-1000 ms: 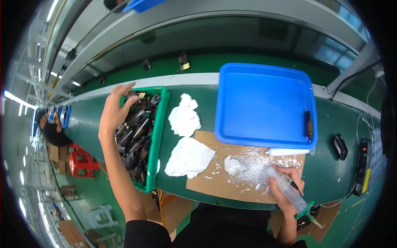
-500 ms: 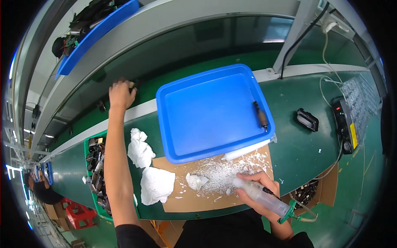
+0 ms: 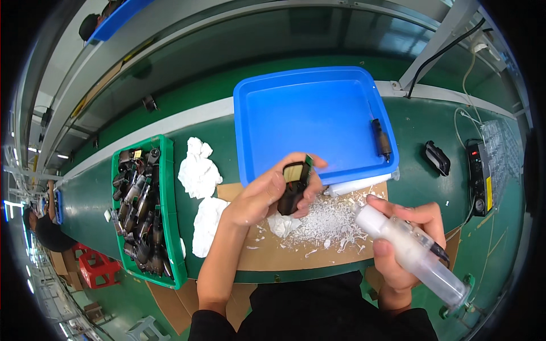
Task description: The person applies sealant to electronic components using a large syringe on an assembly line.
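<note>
My left hand (image 3: 250, 199) is wrapped round a small dark housing (image 3: 291, 196) with a gold-yellow patch, held over the near edge of the blue tray (image 3: 241, 136). To the right, my right hand (image 3: 392, 270) grips a clear dispensing syringe (image 3: 441, 279) with whitish contents, its white tip pointing up and left toward the housing but apart from it. Below both hands lies a cardboard sheet (image 3: 264, 260) spattered with white paste. A crumpled white wipe (image 3: 284, 225) sits on it, partly behind my left fingers. Inside the tray rests one dark brown cylindrical part (image 3: 381, 140).
On the left stands a green crate (image 3: 170, 210) heaped with dark parts (image 3: 136, 213). Two more white wipes, one crumpled (image 3: 199, 170) and one flatter (image 3: 209, 224), lie beside it. A black part (image 3: 437, 158) and a control box (image 3: 479, 176) are at right. Another person (image 3: 50, 227) sits far left.
My left hand has come back from the far ledge and now holds the dark housing before the tray. My right hand has moved right with the syringe. The view has shifted, showing more of the crate.
</note>
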A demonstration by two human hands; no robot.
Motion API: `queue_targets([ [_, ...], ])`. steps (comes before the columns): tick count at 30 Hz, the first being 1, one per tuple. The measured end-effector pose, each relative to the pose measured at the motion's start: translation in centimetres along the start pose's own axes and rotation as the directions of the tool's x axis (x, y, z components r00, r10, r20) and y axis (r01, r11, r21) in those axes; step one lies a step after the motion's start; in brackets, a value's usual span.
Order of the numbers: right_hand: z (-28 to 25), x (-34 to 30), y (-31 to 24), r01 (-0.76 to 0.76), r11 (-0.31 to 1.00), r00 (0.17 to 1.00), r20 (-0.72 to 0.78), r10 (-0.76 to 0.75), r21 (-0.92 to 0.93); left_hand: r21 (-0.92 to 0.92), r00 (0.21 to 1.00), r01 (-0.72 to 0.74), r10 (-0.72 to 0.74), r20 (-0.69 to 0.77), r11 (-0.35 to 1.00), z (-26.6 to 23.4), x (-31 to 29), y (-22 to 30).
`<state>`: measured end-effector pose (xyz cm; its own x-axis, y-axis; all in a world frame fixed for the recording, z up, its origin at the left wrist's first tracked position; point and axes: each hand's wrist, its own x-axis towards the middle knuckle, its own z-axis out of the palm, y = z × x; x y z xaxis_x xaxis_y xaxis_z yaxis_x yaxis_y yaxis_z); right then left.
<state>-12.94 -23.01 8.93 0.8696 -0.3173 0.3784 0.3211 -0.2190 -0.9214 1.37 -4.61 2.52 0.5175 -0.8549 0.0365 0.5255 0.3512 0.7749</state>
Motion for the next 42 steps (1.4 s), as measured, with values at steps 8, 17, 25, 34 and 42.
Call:
queue_targets([
  [8, 2.1, -0.4, -1.0, -0.034, 0.986, 0.974, 0.217, 0.070, -0.166, 0.188, 0.999, -0.004, -0.004, 0.040, 0.982, -1.0, -1.5, -0.1],
  [17, 3.4, 0.3, -1.7, -0.075, 0.969, 0.957, 0.256, 0.137, -0.236, 0.130, 0.983, -0.102, 0.080, 0.166, 0.986, -1.8, -1.6, -1.4],
  [25, 3.0, 0.2, -1.7, -0.013, 0.955, 0.951, 0.291, 0.103, -0.295, 0.256, 0.982, -0.055, 0.006, 0.189, 0.965, -1.8, -1.7, -1.1],
  [34, 2.9, 0.1, -1.9, 0.035, 0.939, 0.937, 0.337, 0.088, -0.343, 0.215, 0.982, -0.063, 0.022, 0.188, 0.975, -1.8, -1.7, -1.2],
  [42, 2.8, 0.5, -1.9, 0.034, 0.947, 0.937, 0.339, 0.081, -0.320, 0.204, 0.977, -0.096, 0.053, 0.205, 0.974, -1.6, -1.5, -1.3],
])
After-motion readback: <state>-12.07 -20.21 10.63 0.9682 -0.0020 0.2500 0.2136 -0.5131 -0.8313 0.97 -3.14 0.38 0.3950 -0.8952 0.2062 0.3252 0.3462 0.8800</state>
